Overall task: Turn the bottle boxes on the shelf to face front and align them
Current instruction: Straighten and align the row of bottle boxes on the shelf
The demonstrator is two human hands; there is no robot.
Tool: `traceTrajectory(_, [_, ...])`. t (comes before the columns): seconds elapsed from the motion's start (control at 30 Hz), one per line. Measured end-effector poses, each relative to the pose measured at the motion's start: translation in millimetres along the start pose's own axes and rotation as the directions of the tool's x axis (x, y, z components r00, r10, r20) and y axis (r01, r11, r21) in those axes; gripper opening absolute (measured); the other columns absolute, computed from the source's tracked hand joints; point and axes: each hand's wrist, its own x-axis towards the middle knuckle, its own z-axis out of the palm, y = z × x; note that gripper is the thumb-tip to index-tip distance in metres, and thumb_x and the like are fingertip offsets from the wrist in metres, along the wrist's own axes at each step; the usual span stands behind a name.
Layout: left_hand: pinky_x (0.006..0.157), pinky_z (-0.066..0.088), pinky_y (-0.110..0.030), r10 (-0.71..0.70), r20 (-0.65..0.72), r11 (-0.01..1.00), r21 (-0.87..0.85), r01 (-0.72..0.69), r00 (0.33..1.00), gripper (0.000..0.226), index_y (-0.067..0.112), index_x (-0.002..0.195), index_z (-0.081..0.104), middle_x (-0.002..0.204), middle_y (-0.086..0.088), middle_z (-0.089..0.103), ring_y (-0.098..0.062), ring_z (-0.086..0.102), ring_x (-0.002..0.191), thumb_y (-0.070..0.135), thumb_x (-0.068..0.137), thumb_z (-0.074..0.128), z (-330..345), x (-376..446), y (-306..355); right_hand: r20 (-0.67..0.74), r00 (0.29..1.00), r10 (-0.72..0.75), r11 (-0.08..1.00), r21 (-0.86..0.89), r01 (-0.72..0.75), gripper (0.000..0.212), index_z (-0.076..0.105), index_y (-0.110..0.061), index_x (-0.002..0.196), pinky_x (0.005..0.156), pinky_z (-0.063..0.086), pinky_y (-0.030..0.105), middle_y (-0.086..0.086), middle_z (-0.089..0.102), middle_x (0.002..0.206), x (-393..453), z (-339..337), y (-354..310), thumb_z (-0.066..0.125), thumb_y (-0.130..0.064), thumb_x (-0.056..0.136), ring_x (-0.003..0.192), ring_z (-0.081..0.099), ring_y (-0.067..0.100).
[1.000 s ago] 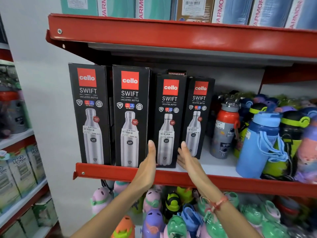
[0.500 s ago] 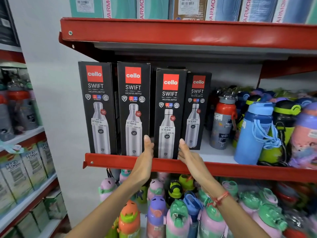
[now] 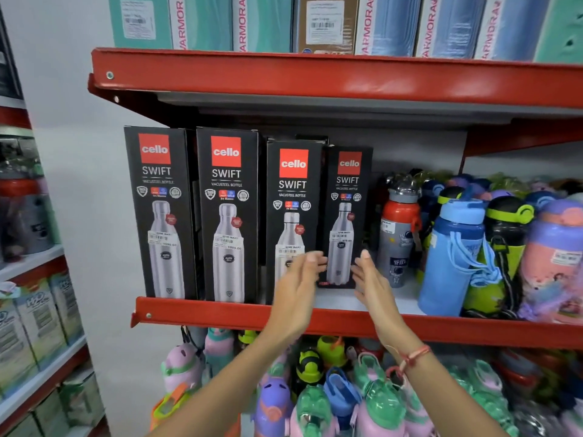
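Note:
Several black Cello Swift bottle boxes stand on the red shelf (image 3: 220,313), all showing their fronts. The two left boxes (image 3: 161,212) (image 3: 228,216) and the third box (image 3: 291,203) stand at the shelf's front edge. The fourth box (image 3: 345,216) sits farther back and looks slightly turned. My left hand (image 3: 299,288) is open in front of the third box's lower right, fingers near the fourth box's left side. On the other side of the fourth box, my right hand (image 3: 370,282) is open, near its lower corner. Neither hand clearly grips a box.
Loose coloured bottles crowd the shelf right of the boxes: a grey-and-red one (image 3: 397,234), a blue one (image 3: 454,257), others behind. The shelf above (image 3: 315,80) holds flat boxes. Children's bottles (image 3: 277,402) fill the level below. Another rack (image 3: 31,279) stands to the left.
Both hands have left the sides of the third box, which now stands at the front edge, and moved right to either side of the fourth box. The camera has come closer.

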Motion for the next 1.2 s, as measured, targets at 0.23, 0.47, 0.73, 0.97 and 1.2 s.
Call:
traceTrajectory(0.23, [0.117,0.012,-0.040,-0.408,0.007,0.912,0.038,0.408,0.913,0.082,0.029,0.152,0.006,0.161,0.004,0.015,-0.020,0.015,0.148,0.074,0.084,0.010,66,30,-11,0.064,0.998,0.018,1.000,-0.026,-0.016,0.069,0.021,-0.032,0.151,0.121,0.012,0.045,-0.005,0.012,0.163,26,-7,2,0.030,-0.065,0.091,0.148,0.011,0.014])
traceTrajectory(0.47, [0.116,0.016,-0.044,-0.544,-0.041,0.839,-0.040,0.542,0.838,0.093,0.029,0.150,0.020,0.158,-0.003,0.027,-0.025,0.024,0.145,0.083,0.075,0.007,67,42,-9,0.151,0.985,0.082,0.995,-0.074,-0.072,0.079,0.020,-0.032,0.151,0.119,0.012,0.038,-0.005,0.015,0.162,34,-10,2,0.026,-0.075,0.085,0.147,0.015,0.014])
traceTrajectory(0.73, [0.115,0.021,-0.048,-0.521,-0.062,0.853,0.008,0.522,0.852,0.101,0.035,0.148,0.024,0.155,-0.006,0.034,-0.029,0.030,0.142,0.091,0.065,0.004,64,31,-10,0.109,0.991,0.076,0.974,-0.220,-0.051,0.087,0.036,-0.034,0.145,0.118,0.022,0.042,-0.002,0.036,0.155,23,-21,3,0.024,-0.086,0.078,0.142,0.032,0.019])
traceTrajectory(0.97, [0.115,0.018,-0.044,-0.499,-0.029,0.866,-0.004,0.499,0.866,0.113,0.030,0.149,0.023,0.157,-0.004,0.030,-0.024,0.028,0.143,0.095,0.059,0.002,51,14,1,0.050,0.986,0.159,0.940,-0.313,-0.136,0.120,0.059,-0.004,0.126,0.097,0.039,0.038,0.015,0.063,0.128,0,-38,-4,0.019,-0.097,0.062,0.113,0.060,0.024])
traceTrajectory(1.2, [0.120,0.014,-0.047,-0.476,0.054,0.869,-0.122,0.479,0.878,0.143,0.020,0.151,0.015,0.159,-0.005,0.024,-0.021,0.025,0.145,0.104,0.036,0.010,28,-21,1,0.111,0.985,0.129,0.968,-0.230,-0.101,0.117,0.046,-0.017,0.141,0.117,0.024,0.046,0.004,0.055,0.142,-35,-51,0,0.023,-0.098,0.060,0.130,0.049,0.019])
